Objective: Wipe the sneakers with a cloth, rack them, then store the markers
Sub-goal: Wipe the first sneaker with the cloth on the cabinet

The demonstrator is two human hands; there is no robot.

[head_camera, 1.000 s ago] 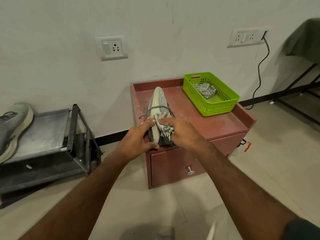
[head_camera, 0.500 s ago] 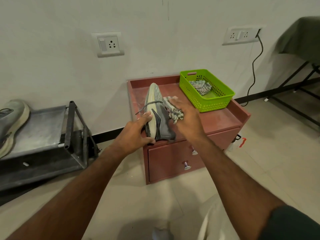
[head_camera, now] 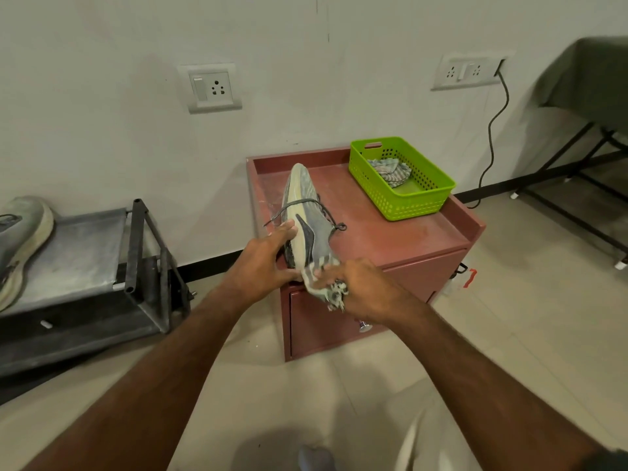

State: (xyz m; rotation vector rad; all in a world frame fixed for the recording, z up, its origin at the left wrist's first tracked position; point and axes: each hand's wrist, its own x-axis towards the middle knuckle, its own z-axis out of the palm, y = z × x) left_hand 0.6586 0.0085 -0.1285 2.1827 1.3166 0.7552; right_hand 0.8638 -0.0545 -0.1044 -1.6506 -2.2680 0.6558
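The right hand (head_camera: 370,290) has slid from the sneaker's (head_camera: 306,219) middle back to its heel, fingers curled round the striped cloth (head_camera: 323,283) and pressing it there. The left hand (head_camera: 268,260) grips the sneaker's sole edge, holding it tipped on its side on the red cabinet (head_camera: 390,239) surface. Behind the sneaker, a green basket (head_camera: 407,198) holds another cloth (head_camera: 390,169). Left of the cabinet, a second sneaker (head_camera: 20,239) lies on the metal rack (head_camera: 88,243).

sneaker (head_camera: 306,212) held, cloth (head_camera: 323,283) at heel
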